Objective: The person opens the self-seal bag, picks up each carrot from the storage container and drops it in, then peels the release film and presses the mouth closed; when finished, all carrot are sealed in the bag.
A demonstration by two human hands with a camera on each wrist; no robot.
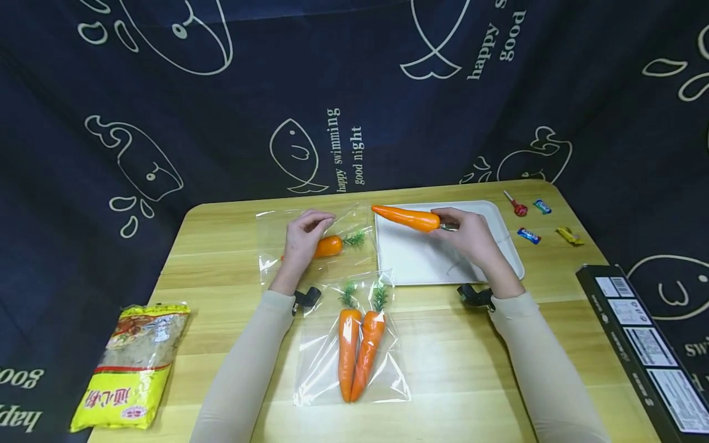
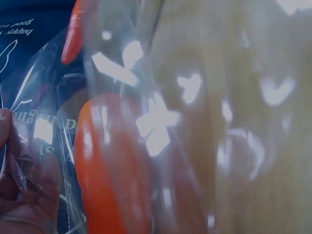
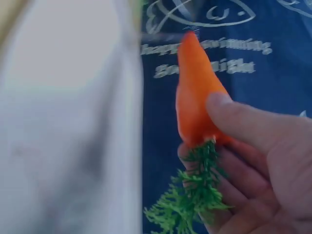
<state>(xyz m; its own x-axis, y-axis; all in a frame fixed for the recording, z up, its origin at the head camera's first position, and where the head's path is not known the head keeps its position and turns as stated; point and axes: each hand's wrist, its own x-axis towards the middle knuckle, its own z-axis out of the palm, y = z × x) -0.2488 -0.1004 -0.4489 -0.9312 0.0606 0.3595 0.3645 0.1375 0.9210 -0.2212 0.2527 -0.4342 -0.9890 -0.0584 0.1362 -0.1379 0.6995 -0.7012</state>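
Observation:
My right hand (image 1: 471, 239) grips a carrot (image 1: 407, 218) by its thick end over the white tray (image 1: 410, 267), its tip pointing left. In the right wrist view the thumb presses the carrot's orange top, and its green leaves (image 3: 190, 200) hang by the palm. With thumb and fingers, my left hand (image 1: 301, 246) pinches a clear plastic bag (image 1: 270, 231). Another carrot (image 1: 330, 246) lies inside that bag, partly hidden by the left hand. The held carrot's tip is right at the bag's right edge.
Nearer me lies a second clear bag (image 1: 316, 375) with two carrots (image 1: 348, 351) in it. A yellow food packet (image 1: 130, 369) is at the left. To the right are a lollipop (image 1: 519, 209), several wrapped candies (image 1: 528, 235) and a black box (image 1: 637, 344). A dark printed cloth (image 1: 249, 98) hangs behind.

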